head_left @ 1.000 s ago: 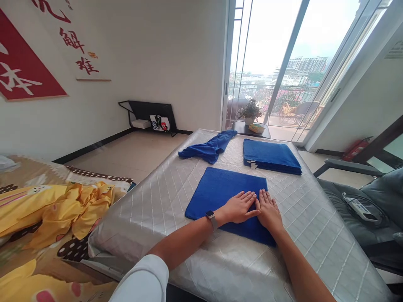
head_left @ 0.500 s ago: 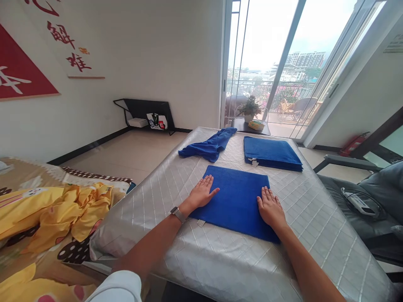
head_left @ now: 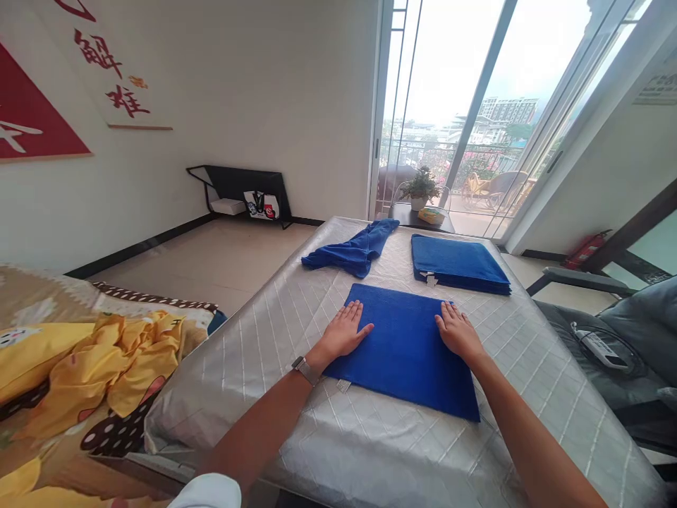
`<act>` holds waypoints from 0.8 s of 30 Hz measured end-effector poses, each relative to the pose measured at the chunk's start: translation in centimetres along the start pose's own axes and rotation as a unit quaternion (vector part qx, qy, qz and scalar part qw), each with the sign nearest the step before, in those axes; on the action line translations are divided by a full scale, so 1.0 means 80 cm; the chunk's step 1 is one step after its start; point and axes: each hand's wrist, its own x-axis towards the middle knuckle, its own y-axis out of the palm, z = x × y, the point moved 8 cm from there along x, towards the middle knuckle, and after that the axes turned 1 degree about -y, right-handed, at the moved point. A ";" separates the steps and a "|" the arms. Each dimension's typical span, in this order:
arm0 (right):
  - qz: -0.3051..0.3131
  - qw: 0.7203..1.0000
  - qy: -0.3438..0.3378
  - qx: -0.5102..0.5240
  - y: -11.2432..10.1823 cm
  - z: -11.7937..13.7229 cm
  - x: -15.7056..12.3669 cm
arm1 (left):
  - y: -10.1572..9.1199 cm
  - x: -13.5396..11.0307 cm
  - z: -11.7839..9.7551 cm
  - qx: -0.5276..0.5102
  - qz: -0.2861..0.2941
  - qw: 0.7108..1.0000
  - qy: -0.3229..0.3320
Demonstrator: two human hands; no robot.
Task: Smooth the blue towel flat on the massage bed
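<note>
A blue towel (head_left: 405,353) lies flat as a rectangle on the silver quilted mattress (head_left: 254,339), a small white tag at its near left edge. Resting on its left edge is my left hand (head_left: 343,330), fingers stretched out and thumb apart. My right hand (head_left: 459,333) lies flat on the towel's right edge, towards the far corner, fingers extended. Beyond, on the right, sits a stack of folded blue towels (head_left: 459,261) with white tags showing. A crumpled blue towel (head_left: 352,248) lies loosely at the far left of the mattress.
Yellow patterned bedding (head_left: 127,360) is heaped on the left. A dark padded chair (head_left: 555,331) with a white power strip (head_left: 603,347) stands on the right. Behind the mattress, a small table (head_left: 403,214) holds a potted plant (head_left: 420,187) before the glass door.
My right hand has slid up the right edge of the towel, away from me. The left hand stays about where it was on the left edge. The view has shifted slightly.
</note>
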 end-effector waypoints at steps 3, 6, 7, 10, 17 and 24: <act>-0.003 1.000 -0.007 0.020 0.012 -0.006 0.014 | -0.002 -0.001 0.000 -0.002 0.009 1.000 -0.003; 0.000 0.999 -0.012 0.036 0.022 -0.014 0.019 | -0.003 -0.001 -0.001 -0.001 0.014 1.000 0.000; 0.001 0.999 -0.016 0.038 0.023 -0.016 0.021 | -0.003 -0.001 0.000 -0.001 0.016 1.000 -0.001; 0.005 0.999 -0.020 0.049 0.024 -0.020 0.024 | -0.002 -0.001 0.002 0.001 0.016 1.000 -0.002; -0.007 0.998 -0.003 0.060 0.020 -0.019 0.023 | 0.000 -0.001 0.003 0.015 0.024 1.000 -0.004; -0.008 0.998 0.007 0.064 0.018 -0.017 0.021 | -0.006 -0.002 0.008 0.062 0.028 0.996 -0.060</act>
